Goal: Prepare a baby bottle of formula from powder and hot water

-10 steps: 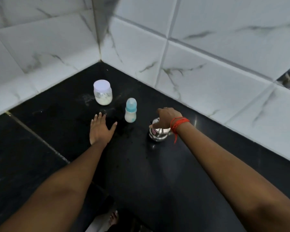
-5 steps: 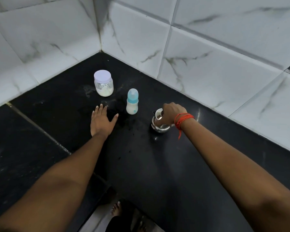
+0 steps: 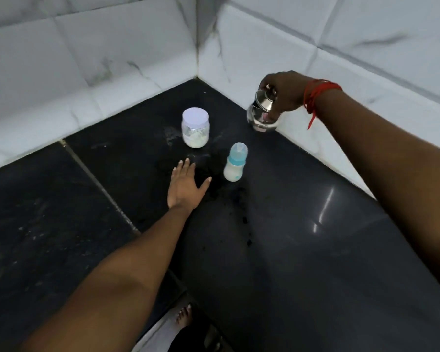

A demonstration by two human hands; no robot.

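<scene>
A baby bottle (image 3: pixel 235 162) with a blue cap and milky liquid stands upright on the black counter (image 3: pixel 277 250). Behind it to the left stands a clear jar of white powder (image 3: pixel 195 128) with a pale lilac lid. My left hand (image 3: pixel 186 186) lies flat on the counter, fingers spread, just left of the bottle and holding nothing. My right hand (image 3: pixel 285 91), with a red thread on the wrist, grips the rim of a small steel pot (image 3: pixel 263 115) and holds it in the air near the back right wall.
White marble-look tiled walls (image 3: pixel 112 59) meet in a corner behind the jar. Spilled powder and wet marks spot the counter around the jar and bottle. The counter's front edge lies at the bottom, with a bare foot (image 3: pixel 183 315) on the floor below.
My right hand has lifted the steel pot off the counter and carried it up and away toward the back wall. The left hand stays flat in place; the view has shifted.
</scene>
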